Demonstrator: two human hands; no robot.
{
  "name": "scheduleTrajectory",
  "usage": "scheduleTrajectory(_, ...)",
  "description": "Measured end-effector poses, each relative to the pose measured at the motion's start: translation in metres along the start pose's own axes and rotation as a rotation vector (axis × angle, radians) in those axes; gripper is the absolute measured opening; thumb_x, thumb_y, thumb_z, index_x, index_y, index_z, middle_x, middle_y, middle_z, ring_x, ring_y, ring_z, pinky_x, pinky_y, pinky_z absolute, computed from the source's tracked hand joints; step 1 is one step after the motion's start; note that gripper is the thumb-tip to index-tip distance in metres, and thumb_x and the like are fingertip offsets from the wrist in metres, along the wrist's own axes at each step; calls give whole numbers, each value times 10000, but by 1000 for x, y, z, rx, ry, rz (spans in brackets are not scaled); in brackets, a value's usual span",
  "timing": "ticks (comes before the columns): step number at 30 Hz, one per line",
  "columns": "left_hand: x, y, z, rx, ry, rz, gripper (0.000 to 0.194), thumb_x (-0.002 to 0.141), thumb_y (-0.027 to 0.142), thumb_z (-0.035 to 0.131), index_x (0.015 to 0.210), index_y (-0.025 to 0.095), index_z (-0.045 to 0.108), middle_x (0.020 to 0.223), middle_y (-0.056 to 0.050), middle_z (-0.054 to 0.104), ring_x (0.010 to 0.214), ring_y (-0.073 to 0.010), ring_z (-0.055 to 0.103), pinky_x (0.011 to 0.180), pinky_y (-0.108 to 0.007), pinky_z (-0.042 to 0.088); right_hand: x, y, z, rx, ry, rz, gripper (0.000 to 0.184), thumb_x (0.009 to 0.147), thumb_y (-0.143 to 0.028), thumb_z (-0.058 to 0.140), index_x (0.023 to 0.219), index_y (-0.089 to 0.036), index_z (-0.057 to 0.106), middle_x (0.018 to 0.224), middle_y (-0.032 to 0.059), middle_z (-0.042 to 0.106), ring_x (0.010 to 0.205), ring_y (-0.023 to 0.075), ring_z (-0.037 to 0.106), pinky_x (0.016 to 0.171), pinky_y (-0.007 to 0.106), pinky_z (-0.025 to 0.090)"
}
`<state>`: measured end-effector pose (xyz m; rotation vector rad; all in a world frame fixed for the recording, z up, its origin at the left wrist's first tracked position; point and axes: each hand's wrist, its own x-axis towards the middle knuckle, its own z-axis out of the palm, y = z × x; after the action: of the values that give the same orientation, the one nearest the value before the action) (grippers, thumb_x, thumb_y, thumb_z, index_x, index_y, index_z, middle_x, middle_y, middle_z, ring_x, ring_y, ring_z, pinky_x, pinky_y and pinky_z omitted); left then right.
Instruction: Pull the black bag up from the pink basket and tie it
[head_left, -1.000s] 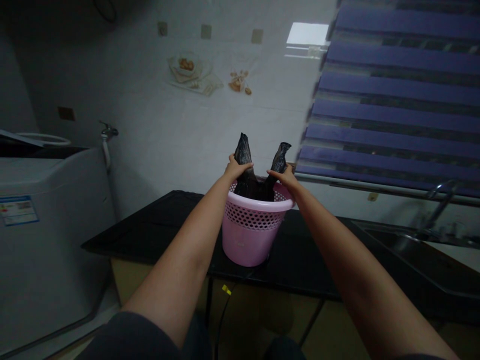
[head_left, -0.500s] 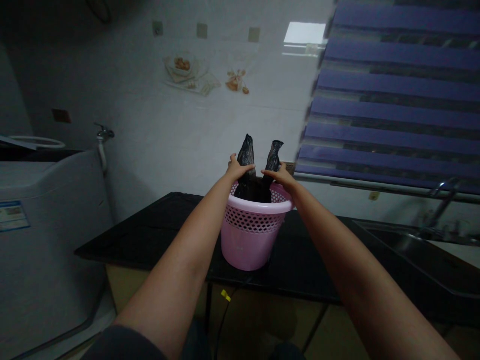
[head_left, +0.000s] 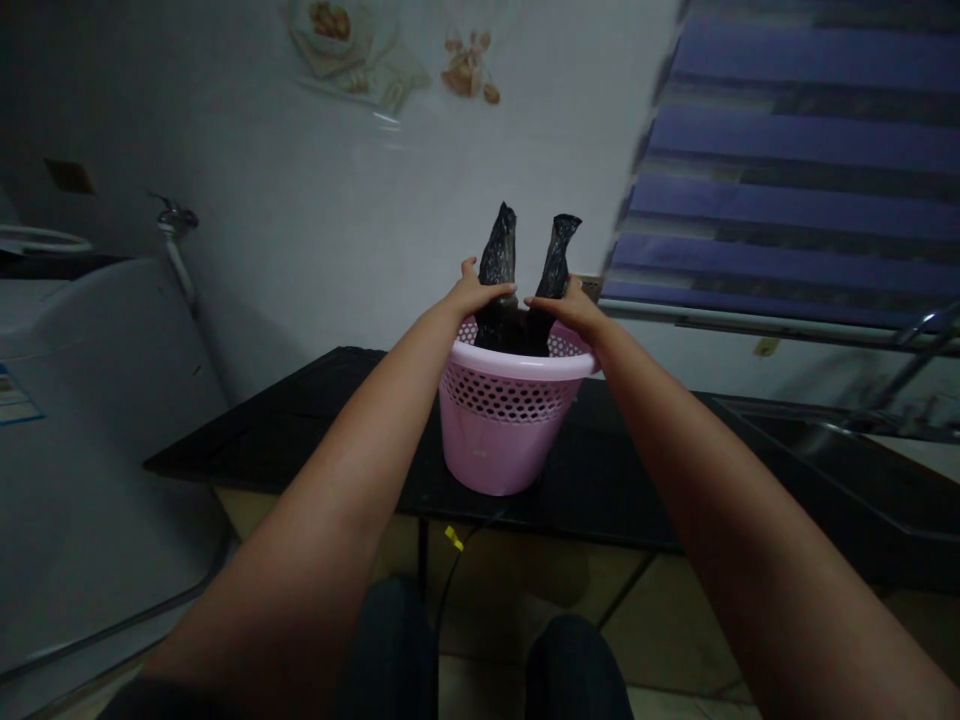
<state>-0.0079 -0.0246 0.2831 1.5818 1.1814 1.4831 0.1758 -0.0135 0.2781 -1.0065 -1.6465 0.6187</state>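
Observation:
A pink plastic basket (head_left: 501, 430) with a perforated upper band stands on a black countertop (head_left: 300, 430). A black plastic bag (head_left: 517, 330) lies inside it, its two handles sticking straight up. My left hand (head_left: 474, 296) is closed around the left handle (head_left: 499, 248) just above the basket's rim. My right hand (head_left: 571, 308) is closed around the right handle (head_left: 556, 258). Both arms reach forward over my knees.
A white washing machine (head_left: 82, 440) stands at the left with a wall tap (head_left: 174, 215) above it. A sink (head_left: 847, 450) and faucet (head_left: 919, 350) sit at the right under a purple striped blind (head_left: 795, 170). A black cable with a yellow tag (head_left: 453, 538) hangs below the counter.
The two bag handles have come closer together as my hands moved inward. The camera has tilted down, so the basket sits higher in view and my knees show.

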Motion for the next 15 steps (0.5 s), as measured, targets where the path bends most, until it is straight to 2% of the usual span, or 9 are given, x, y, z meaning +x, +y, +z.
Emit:
scheduleTrajectory(3,-5,5,-2,-1,-15,-8,1000,734,174,761,1501,118,121,1374,-212,457,1232,-277,500,1034,-342,391,-2,-4,-2,-16,-26,-37,681,610,-174,760,1206,-137,433,1219,138,552,1178,254,533,1055,428,432)
scheduleTrajectory(6,-8,8,-3,-4,-52,2,996,738,165,756,1499,110,115,1336,-198,491,1200,-272,528,1033,-342,392,-3,-5,-4,-29,-12,-29,741,591,-186,781,1227,-146,403,1219,131,550,1167,254,536,1070,439,412)
scheduleTrajectory(11,-6,8,-2,-5,-36,13,909,759,156,731,1477,173,174,1310,-164,518,1175,-271,548,1023,-391,407,3,0,-7,-40,-23,-23,789,602,-188,772,1269,-159,350,1201,117,555,1150,255,546,1043,457,437)
scheduleTrajectory(15,-7,9,-3,-13,-61,7,840,766,164,726,1450,218,243,1240,-118,569,1147,-275,567,1015,-434,412,12,8,-11,-79,-39,-57,748,603,-205,774,1240,-179,382,1177,109,564,1165,271,535,1019,468,455)
